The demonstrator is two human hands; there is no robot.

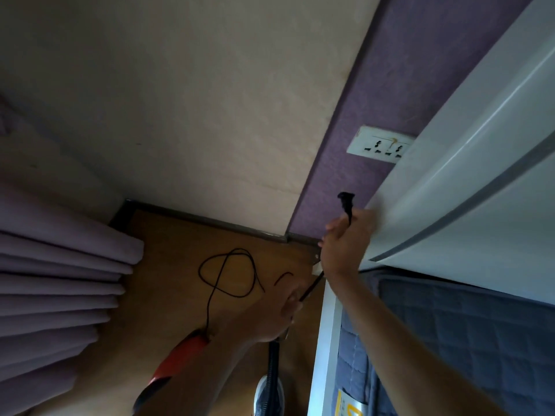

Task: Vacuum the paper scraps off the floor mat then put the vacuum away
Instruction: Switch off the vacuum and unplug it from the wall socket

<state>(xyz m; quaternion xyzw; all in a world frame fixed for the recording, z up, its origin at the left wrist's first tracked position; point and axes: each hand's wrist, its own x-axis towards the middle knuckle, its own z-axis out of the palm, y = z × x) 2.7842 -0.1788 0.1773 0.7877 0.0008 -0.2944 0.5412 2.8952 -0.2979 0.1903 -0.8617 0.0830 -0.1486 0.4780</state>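
My right hand (345, 241) is raised against the purple wall and grips the black plug (347, 201), which sticks up out of my fist below the white wall socket (380, 144). The black cord (228, 274) runs down from that hand, passes through my left hand (279, 310), and lies in loops on the wooden floor. My left hand is closed on the cord above the red vacuum (180, 355), whose black hose (273, 373) drops to the bottom edge. The floor mat and the paper scraps are out of view.
Purple curtains (60, 280) hang in folds at the left. A white bed frame (327, 340) with a grey quilted cover (465, 340) fills the right. A white panel (465, 175) leans over the socket's right edge. The cream wall meets the wooden floor (168, 241) at a dark skirting.
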